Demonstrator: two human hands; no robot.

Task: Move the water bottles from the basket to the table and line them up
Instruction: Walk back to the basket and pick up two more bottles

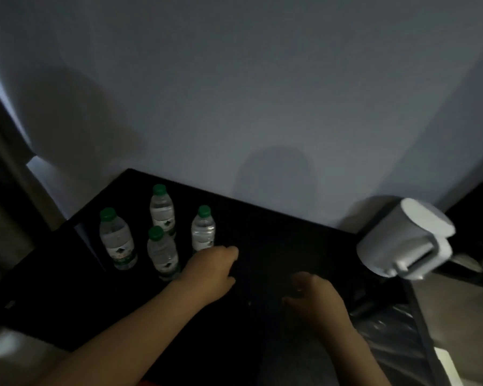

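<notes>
Several clear water bottles with green caps stand upright in a loose cluster on the left part of the black table (276,227): one at the far left (118,240), one at the back (162,210), one in front (162,253) and one to the right (203,229). My left hand (212,270) lies just right of the front bottle, knuckles up and fingers bent downward. My right hand (317,300) hovers further right with fingers and thumb curled. The surface under both hands is too dark to show whether they hold anything. No basket can be made out.
A white electric kettle (405,238) stands at the table's right end, close to my right hand. A pale wall runs behind the table. Crinkled dark plastic (388,330) lies below at the right, and a curtain hangs at the far left.
</notes>
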